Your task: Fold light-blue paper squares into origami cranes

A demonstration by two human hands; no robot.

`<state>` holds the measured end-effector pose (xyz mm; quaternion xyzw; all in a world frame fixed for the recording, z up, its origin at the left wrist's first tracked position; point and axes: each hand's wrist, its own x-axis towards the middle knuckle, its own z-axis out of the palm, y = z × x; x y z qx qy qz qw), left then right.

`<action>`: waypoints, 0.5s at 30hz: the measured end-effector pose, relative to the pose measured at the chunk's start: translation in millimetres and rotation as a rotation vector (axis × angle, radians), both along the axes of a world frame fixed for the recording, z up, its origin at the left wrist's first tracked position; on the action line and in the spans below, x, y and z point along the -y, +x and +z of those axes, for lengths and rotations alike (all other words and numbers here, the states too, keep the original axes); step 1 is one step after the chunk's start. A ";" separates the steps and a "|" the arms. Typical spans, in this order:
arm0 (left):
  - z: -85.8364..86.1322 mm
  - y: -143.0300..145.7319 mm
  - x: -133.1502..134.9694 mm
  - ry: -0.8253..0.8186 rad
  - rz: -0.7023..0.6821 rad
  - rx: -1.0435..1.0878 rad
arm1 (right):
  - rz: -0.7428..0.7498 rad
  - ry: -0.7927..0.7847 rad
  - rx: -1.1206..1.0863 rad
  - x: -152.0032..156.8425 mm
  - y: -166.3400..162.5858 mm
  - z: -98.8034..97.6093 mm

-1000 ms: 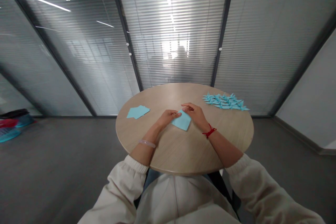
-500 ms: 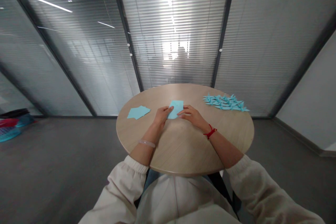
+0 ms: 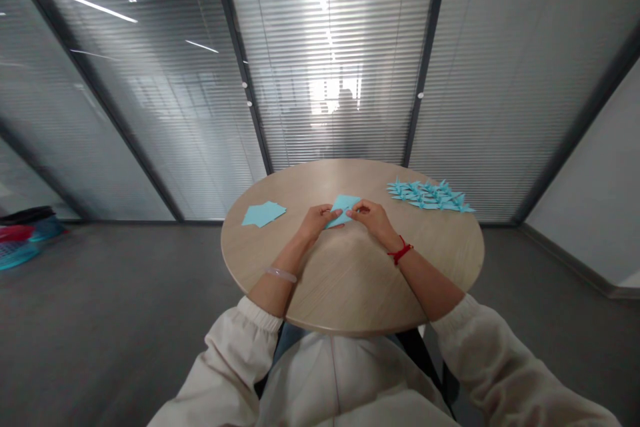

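A light-blue sheet of origami paper [image 3: 345, 202] is between my hands over the middle of the round wooden table [image 3: 345, 280]. My left hand [image 3: 318, 221] grips its left side, thumb on top and fingers partly under it. At the right side, my right hand [image 3: 371, 217] pinches the paper between thumb and index finger. Both thumbs are close together near the sheet's centre. Whether the paper has creases is too small to make out. Off to the left lie loose blue paper sheets [image 3: 264, 213], overlapping. Several folded blue paper cranes [image 3: 429, 195] stand in rows at the right.
Glass partitions with blinds [image 3: 330, 127] rise behind the table's far edge. Blue and red baskets [image 3: 20, 240] stand on the grey floor at the far left. A white wall [image 3: 595, 200] is on the right.
The paper has turned and shifted slightly right. My left hand has moved right with it, and my right hand's loosely spread fingers have closed into a pinch on the paper.
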<state>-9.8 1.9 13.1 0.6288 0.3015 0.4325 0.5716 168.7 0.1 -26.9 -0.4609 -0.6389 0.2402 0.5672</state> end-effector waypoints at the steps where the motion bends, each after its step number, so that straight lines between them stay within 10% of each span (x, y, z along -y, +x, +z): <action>1: 1.2 0.1 1.1 0.007 -0.005 -0.019 | -0.004 0.001 -0.003 0.4 -0.1 0.3; 15: 8.8 0.2 8.4 0.021 -0.022 -0.178 | -0.009 0.008 0.028 -2.0 0.6 -5.2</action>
